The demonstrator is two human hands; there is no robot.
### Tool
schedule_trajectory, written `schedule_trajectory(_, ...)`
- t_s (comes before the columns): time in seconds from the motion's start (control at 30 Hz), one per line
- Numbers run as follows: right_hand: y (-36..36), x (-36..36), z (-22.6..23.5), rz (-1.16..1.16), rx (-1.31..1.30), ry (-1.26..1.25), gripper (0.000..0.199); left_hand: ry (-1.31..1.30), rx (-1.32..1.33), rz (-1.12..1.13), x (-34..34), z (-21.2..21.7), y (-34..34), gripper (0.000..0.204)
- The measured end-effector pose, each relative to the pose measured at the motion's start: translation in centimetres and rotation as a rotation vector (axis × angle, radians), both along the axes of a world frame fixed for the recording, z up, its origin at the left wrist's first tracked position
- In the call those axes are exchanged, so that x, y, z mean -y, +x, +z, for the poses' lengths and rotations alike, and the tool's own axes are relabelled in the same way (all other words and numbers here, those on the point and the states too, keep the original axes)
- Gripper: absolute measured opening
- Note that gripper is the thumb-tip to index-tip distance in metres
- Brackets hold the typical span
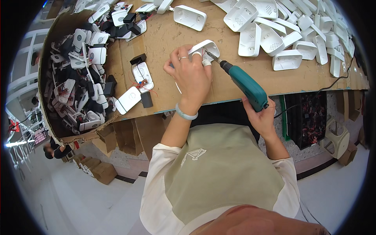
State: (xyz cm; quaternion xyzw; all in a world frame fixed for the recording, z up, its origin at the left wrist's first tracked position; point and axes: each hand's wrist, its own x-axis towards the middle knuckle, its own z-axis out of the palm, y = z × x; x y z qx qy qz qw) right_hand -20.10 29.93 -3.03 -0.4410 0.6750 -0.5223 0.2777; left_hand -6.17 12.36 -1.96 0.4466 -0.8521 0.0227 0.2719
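My left hand (190, 73) is closed on a white plastic housing (214, 46), steadying it on the cardboard-covered table. White coverings wrap some of its fingertips, and part of the housing is hidden behind the fingers. My right hand (261, 117) grips the rear end of a green corded electric screwdriver (247, 85). The screwdriver's bit points up and left into the open housing, close to my left fingertips. Left of my hands lie an opened white case (143, 75) with a small circuit board and thin red wires, a black block (146, 100) and a white cover (128, 100).
A large cardboard box (46, 94) at the left is heaped with white and black parts. Many empty white housings (271, 39) are piled at the back right. The screwdriver's black cord (331, 87) runs across the table's right side. Below stands a black crate (309, 121) of small parts.
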Motion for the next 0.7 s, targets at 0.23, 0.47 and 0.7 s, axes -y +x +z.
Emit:
schedule_trajectory(0.23,0.04,-0.03,0.28,0.014,0.02,0.028,0.026,0.014,0.026,0.008,-0.04,0.13,-0.06,0.017)
schedule_trajectory(0.47,0.1,-0.02,0.39,0.022,0.03,0.019,0.026,0.013,0.016,0.008,-0.06,0.08,-0.14,0.017)
schedule_trajectory(0.7,-0.13,-0.05,0.55,0.039,-0.005,0.024,0.026,0.004,0.02,0.013,-0.03,-0.01,-0.13,0.016)
